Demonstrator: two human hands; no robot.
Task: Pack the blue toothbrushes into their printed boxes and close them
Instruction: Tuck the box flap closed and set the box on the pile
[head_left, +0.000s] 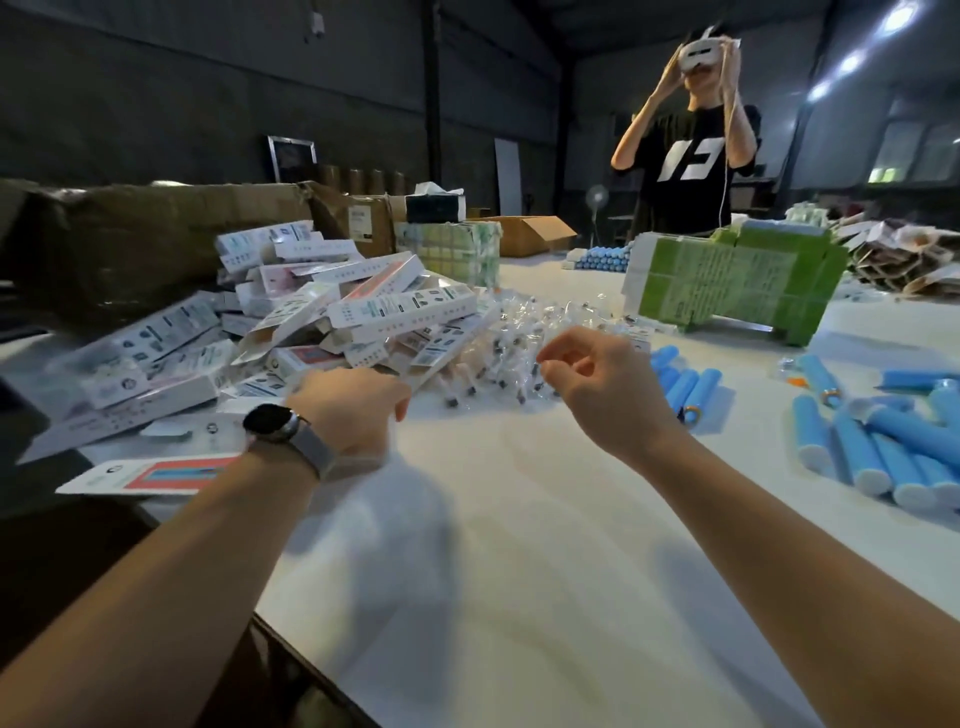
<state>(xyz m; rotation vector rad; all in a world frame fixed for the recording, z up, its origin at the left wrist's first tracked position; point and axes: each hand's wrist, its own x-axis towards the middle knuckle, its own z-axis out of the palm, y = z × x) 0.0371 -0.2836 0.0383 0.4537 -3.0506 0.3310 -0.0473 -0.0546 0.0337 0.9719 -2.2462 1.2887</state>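
Both forearms extend forward over the white table (493, 519), held above its surface. The left hand (353, 410), with a dark watch (270, 422) on the wrist, is palm-down at the near edge of the heap of printed boxes (291, 317); its fingers curl downward, but motion blur prevents telling whether they grip anything. The right hand (597, 379) is raised slightly higher, wrist bent, fingers loosely curled with thumb and forefinger close together over the pile of clear plastic sachets (519, 332); whether it pinches one of them cannot be told. The blue toothbrushes (872, 447) lie loose in a cluster on the table at far right, well apart from both hands, with a few more (680, 387) just beyond the right hand. A stack of green cartons (727, 280) stands further back. A second person (691, 156) stands behind the table, both hands raised to a headset.
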